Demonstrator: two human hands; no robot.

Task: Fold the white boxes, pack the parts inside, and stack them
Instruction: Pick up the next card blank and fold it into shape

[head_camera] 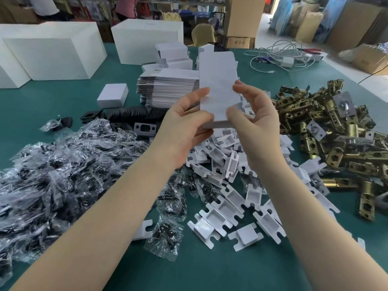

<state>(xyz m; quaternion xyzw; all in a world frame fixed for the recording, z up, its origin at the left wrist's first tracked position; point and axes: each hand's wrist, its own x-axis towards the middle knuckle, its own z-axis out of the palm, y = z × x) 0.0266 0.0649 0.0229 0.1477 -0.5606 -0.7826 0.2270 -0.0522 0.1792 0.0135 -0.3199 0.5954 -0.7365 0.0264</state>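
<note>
Both hands hold one flat, unfolded white box blank [218, 85] upright above the green table [210, 269]. My left hand [184, 122] pinches its lower left edge between thumb and fingers. My right hand [252, 114] grips its lower right edge. Behind the blank lies a stack of flat white blanks [168, 87]. One folded small white box [112, 95] stands to the left. White plastic inserts [226, 206] are heaped below my hands, brass latch parts [336, 133] lie at the right, and bagged black screws [63, 175] at the left.
Black plates [130, 116] lie behind the screw bags. Large white cartons [54, 49] stand at the back left and centre. A tangle of white cables [281, 57] lies at the back right. Cardboard boxes [243, 17] and people stand beyond the table.
</note>
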